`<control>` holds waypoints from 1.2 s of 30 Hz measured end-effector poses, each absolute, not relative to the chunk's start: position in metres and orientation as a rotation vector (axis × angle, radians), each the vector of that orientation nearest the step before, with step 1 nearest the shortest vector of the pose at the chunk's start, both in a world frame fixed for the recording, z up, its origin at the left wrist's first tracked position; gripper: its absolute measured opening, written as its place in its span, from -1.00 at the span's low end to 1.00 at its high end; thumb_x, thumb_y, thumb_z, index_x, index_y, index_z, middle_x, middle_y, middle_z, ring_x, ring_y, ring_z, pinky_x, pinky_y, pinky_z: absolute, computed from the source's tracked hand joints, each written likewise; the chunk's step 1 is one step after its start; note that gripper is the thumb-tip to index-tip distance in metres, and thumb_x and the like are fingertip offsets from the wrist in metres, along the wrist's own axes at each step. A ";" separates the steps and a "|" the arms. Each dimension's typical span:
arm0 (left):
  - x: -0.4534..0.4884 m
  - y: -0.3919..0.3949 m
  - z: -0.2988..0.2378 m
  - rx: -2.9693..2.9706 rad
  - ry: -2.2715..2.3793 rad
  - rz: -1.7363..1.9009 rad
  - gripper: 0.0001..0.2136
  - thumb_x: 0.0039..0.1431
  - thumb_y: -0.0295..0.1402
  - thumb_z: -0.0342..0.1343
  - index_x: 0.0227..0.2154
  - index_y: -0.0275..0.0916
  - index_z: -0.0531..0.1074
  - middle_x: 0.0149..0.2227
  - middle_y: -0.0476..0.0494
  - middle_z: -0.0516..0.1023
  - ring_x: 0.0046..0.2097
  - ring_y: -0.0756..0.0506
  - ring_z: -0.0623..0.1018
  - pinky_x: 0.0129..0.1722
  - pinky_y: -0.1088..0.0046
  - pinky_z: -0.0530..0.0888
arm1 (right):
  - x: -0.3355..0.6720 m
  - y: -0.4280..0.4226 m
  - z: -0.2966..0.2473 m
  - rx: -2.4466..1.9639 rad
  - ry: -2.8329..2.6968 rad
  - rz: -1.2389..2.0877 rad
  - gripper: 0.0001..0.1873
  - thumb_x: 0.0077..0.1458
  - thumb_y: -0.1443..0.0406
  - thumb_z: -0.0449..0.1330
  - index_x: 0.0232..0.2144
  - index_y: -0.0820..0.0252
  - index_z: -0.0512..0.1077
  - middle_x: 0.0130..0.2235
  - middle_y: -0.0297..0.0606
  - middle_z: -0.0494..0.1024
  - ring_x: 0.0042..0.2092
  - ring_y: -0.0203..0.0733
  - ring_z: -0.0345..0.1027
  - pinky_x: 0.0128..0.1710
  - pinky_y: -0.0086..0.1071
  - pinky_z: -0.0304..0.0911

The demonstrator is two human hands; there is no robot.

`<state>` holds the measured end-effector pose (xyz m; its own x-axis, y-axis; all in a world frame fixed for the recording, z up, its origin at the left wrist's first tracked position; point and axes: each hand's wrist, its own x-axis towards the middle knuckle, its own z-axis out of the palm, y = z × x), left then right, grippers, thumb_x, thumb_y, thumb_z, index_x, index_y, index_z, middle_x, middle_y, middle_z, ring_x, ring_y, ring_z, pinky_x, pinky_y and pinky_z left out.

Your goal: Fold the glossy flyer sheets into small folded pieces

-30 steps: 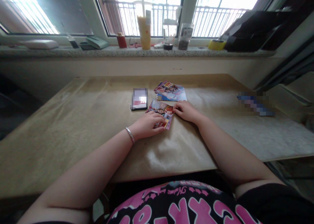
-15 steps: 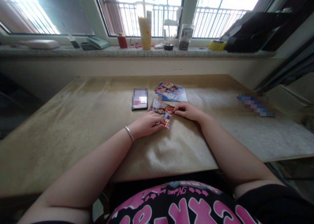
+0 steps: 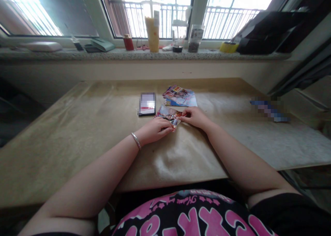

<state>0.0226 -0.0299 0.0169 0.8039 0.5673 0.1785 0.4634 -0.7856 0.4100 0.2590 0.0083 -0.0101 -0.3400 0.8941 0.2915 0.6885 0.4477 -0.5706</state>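
Observation:
A colourful printed sheet of paper (image 3: 168, 112) lies on the table, its near corner creased or folded. My left hand (image 3: 156, 129), with a silver bangle at the wrist, presses on the near left part, fingers closed over the edge and partly covering it. At the sheet's right edge, my right hand (image 3: 196, 117) pinches the paper between thumb and fingers. Just beyond it rests a small pile of similar printed sheets (image 3: 182, 97). Left of the pile is a dark-edged phone-like device (image 3: 147, 104), its screen blurred.
A beige cloth covers the table (image 3: 77, 132). A blurred blue strip-shaped thing (image 3: 270, 111) lies far right. On the windowsill (image 3: 103, 56) stand a yellow cup (image 3: 152, 36), a red jar (image 3: 128, 42), a clear container (image 3: 196, 39), a yellow roll (image 3: 229, 47) and a black bag (image 3: 258, 36).
The sheet's near corner with the yellow print no longer shows; that end looks shorter and more creased. My right hand has shifted slightly left. The left hand is nearly where it was.

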 end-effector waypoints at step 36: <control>0.023 -0.037 0.023 2.861 0.610 0.369 -0.76 0.26 -0.40 -0.04 -0.19 -0.10 0.54 -0.04 -0.09 0.50 -0.04 -0.12 0.43 0.00 0.32 0.33 | 0.238 -0.010 -0.004 -1.179 -2.129 0.442 -0.84 0.05 0.31 0.21 -0.26 0.13 0.53 -0.18 -0.20 0.47 -0.18 -0.21 0.36 -0.20 -0.38 0.28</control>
<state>0.0230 -0.0371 0.0226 0.8841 0.4220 0.2008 0.3739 -0.8965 0.2375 0.2376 -0.0097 -0.0042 -0.3791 0.8433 0.3809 0.6217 0.5370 -0.5702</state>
